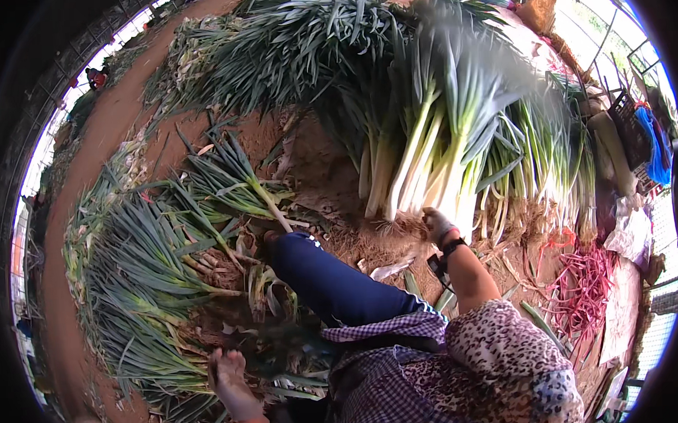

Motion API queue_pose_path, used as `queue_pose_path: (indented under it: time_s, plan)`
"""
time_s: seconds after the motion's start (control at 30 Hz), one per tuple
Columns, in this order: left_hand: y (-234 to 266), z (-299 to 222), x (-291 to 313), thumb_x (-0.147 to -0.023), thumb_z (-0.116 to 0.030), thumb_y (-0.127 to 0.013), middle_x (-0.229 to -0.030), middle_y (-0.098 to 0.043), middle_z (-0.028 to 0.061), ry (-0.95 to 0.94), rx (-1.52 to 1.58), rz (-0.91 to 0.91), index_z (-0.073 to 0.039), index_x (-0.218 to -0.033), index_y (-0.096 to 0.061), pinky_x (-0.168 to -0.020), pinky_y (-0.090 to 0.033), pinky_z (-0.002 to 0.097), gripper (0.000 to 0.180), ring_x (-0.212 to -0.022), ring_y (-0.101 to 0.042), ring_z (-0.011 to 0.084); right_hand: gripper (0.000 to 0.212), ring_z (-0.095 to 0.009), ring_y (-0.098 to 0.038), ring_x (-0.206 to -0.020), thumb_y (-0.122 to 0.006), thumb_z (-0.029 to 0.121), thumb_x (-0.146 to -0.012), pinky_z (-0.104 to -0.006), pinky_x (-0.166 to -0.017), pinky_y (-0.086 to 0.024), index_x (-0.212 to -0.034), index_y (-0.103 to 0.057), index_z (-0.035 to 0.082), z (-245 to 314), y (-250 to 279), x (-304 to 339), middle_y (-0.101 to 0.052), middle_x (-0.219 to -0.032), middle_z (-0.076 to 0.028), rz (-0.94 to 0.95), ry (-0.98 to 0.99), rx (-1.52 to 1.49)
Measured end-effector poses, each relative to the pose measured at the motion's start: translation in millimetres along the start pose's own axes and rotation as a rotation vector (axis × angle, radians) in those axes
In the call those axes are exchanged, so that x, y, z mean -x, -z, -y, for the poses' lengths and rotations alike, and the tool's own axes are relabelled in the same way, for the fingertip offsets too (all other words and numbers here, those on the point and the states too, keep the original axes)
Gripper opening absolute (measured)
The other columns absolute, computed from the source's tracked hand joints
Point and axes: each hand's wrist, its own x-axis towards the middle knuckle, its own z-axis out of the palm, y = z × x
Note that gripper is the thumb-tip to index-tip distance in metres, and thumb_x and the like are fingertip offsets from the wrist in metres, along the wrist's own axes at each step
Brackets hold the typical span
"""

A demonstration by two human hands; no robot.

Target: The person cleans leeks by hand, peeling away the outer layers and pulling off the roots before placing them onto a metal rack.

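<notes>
My right hand (439,226), in a pale glove with a dark band at the wrist, is at the root end of an upright bunch of leeks (446,158). Its fingers bend in against the white lower stalks, partly hidden there. Low on the left, my left hand (234,384) is held with its fingers apart and nothing in them. Beside it lies a heap of leeks (142,296), green leaves outward and root ends toward me. A single leek (266,196) slants toward my knee, its pale end near the dark blue trouser leg (342,276).
More leeks (294,47) form a thick pile along the far side, and a paler row (560,156) stands at the right. Pink-red ties (584,291) lie on the ground at right, near a dark crate (626,116) and blue cloth (658,148). Loose leaves litter the soil.
</notes>
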Motion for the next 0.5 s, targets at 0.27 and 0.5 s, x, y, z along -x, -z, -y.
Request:
queue_pose_path:
  time_s: [0.27, 0.5]
  plan:
    - [74, 7, 18, -0.090, -0.026, -0.057, -0.099, -0.062, 0.0068, 0.157, -0.029, -0.277, -0.004, -0.120, -0.054, -0.086, -0.047, 0.0341, 0.037, -0.093, -0.060, 0.0193, 0.032, -0.017, -0.046, -0.057, -0.052, 0.042, -0.091, -0.0307, -0.054, -0.038, -0.087, -0.059, 0.011, -5, 21, -13, -0.055, -0.066, -0.003, 0.041, -0.111, 0.058]
    - [89, 18, 8, -0.084, -0.017, -0.062, -0.088, -0.064, 0.0091, 0.215, 0.150, -0.375, -0.001, -0.115, -0.055, -0.076, -0.051, 0.0312, 0.036, -0.082, -0.063, 0.0208, 0.053, -0.024, -0.054, -0.082, -0.063, 0.029, -0.085, -0.0361, -0.069, -0.045, -0.126, -0.047, 0.002, 17, 126, -135, -0.058, -0.101, -0.015, -0.312, -0.033, 0.554]
